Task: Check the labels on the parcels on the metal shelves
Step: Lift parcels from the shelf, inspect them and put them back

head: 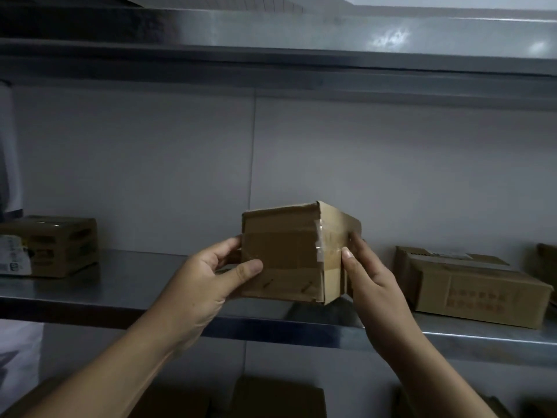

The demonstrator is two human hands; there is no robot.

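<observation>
I hold a small brown cardboard box sealed with clear tape point(286, 257) just above the grey metal shelf point(126, 285), my left hand point(208, 276) pinching its left edge, my right hand point(366, 276) gripping its right side. A longer brown cardboard parcel point(470, 285) lies on that shelf to the box's right.

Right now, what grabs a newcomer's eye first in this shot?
The taped cardboard box, centre frame, held at the metal shelf by the left hand and right hand on its sides. Then a labelled parcel at the shelf's left end and a longer carton lying at its right.
</observation>
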